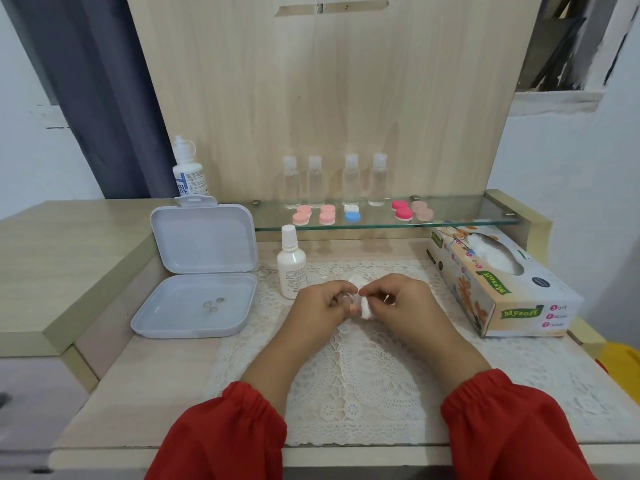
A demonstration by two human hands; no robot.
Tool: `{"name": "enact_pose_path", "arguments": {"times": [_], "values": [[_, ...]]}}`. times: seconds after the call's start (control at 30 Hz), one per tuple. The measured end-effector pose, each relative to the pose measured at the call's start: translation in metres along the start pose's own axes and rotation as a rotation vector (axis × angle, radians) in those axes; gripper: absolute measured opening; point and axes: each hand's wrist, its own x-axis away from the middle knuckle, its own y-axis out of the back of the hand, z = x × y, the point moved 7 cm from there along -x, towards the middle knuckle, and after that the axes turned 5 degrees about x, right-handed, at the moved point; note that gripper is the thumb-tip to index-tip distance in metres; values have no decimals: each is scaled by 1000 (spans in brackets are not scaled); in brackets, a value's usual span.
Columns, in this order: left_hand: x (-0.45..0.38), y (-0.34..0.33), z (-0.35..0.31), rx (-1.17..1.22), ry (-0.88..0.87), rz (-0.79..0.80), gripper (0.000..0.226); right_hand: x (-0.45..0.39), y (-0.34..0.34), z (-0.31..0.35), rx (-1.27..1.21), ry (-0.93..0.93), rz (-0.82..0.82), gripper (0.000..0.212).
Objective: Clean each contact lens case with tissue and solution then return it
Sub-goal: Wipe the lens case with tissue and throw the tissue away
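With open lace mat (pixel 346 386) lying toward the desk (pixel 145 386) edge, the left hand (pixel 323 304) is gripping a clear lens case (pixel 346 300) against the tissue wad (pixel 366 308) the right hand (pixel 403 301) is pinching

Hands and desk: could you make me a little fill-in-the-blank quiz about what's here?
1. The right hand pinches a wad of ___.
2. The white box left of the hands has its lid ___.
3. On the glass shelf stand ___ clear bottles.
4. The sleeves are ___.

Missing: tissue; open; four; red
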Motion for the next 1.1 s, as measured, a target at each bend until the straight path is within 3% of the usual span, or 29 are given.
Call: {"name": "enact_pose_path", "arguments": {"times": [0.2, 0.3, 0.4, 0.57, 0.8, 0.93, 1.1], "values": [[0, -1, -4, 30, -17, -61, 23, 1, 4, 1, 41, -71, -136, 13], [-1, 0, -6, 79, -15, -108, 24, 3, 7, 8, 84, -12, -252, 12], [-2, 3, -6, 121, 2, -140, 24, 7, 20, 13, -25, 45, -368, 9], [-2, 11, -4, 103, 5, -173, 22, 10, 17, 20, 126, 190, -279, 6], [0, 10, -6, 108, -1, -164, 19, 6, 4, 28, 377, 286, -243, 25], [1, 7, -9, 117, -33, -129, 20, 4, 1, 22, 245, 134, -129, 26], [1, 8, -9, 149, -26, -124, 23, 4, 0, 4, -319, -176, -65, 33]]}}
